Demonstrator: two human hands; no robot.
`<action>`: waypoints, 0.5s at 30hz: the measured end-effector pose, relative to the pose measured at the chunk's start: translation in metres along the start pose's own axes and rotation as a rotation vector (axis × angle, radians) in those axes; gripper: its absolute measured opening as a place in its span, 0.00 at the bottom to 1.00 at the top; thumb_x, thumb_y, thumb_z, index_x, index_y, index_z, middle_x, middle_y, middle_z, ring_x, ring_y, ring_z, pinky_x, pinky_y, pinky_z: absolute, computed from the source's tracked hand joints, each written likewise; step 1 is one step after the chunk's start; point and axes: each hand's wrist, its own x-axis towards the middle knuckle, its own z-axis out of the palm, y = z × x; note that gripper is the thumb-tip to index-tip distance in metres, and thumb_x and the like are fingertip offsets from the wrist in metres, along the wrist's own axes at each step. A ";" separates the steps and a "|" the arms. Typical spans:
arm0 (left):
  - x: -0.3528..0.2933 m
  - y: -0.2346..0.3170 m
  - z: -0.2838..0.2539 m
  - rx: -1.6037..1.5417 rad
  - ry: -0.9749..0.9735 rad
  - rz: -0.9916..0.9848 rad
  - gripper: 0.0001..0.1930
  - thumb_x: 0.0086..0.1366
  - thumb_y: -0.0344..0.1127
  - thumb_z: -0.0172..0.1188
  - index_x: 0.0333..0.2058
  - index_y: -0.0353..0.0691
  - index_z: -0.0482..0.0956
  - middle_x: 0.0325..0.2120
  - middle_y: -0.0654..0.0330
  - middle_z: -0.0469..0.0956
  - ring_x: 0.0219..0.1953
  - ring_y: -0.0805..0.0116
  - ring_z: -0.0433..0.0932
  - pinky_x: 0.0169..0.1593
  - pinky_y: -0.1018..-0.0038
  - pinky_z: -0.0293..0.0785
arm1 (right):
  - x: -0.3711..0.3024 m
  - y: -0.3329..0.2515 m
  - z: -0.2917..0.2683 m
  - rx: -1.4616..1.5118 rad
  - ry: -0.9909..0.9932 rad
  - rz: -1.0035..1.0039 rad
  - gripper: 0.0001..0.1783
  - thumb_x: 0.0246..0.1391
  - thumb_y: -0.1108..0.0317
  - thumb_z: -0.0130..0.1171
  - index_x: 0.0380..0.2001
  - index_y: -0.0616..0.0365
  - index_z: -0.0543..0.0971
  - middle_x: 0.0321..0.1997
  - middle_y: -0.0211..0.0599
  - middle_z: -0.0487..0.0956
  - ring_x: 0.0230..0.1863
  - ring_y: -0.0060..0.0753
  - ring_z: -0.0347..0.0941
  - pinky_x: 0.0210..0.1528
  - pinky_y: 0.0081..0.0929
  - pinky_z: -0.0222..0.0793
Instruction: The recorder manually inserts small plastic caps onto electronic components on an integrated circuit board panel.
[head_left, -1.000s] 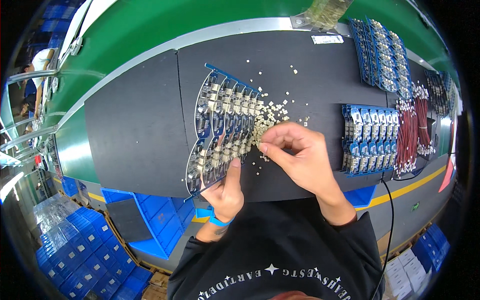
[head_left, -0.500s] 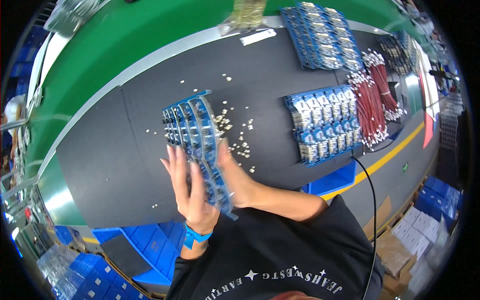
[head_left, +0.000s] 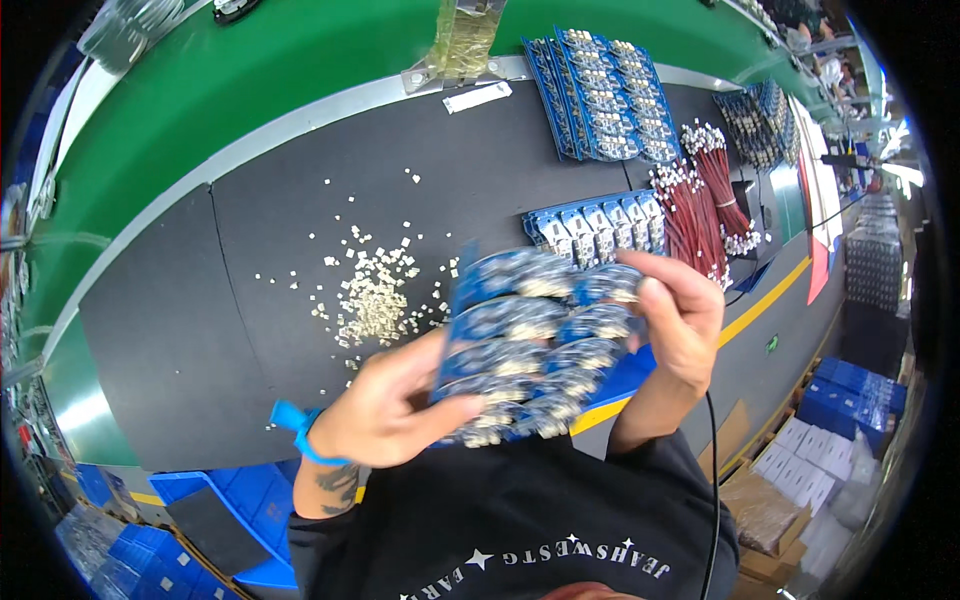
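Between both hands I hold a blue circuit board panel (head_left: pixel 540 345), blurred by motion, with rows of parts and pale connectors facing up. My left hand (head_left: pixel 395 405), a blue band at its wrist, grips the panel's left side with the thumb on top. My right hand (head_left: pixel 680 315) pinches its upper right corner between thumb and fingers. Left of the panel a heap of tiny cream-white connectors (head_left: pixel 375 300) lies scattered on the dark mat (head_left: pixel 270 400). Behind the panel lies a row of blue boards with white connectors (head_left: pixel 600 225), partly hidden by it.
Stacked blue board panels (head_left: pixel 610 95) stand at the back. Bundles of dark red wires with white plugs (head_left: pixel 695 220) lie at the right, near more boards (head_left: pixel 760 120). A taped post (head_left: pixel 465 45) rises at the far edge. A black cable (head_left: pixel 712 480) hangs by my right arm.
The panel has turned from edge-on to face up and moved right, toward me. My right hand has shifted to its right corner. The connector heap, mostly hidden before, now shows.
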 end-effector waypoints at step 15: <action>0.066 -0.096 0.048 1.001 0.316 0.194 0.55 0.42 0.50 0.71 0.61 0.30 0.48 0.63 0.42 0.44 0.65 0.42 0.39 0.63 0.46 0.37 | -0.031 0.090 -0.052 0.280 0.851 -0.067 0.17 0.58 0.70 0.51 0.47 0.70 0.71 0.37 0.40 0.78 0.31 0.23 0.76 0.30 0.21 0.75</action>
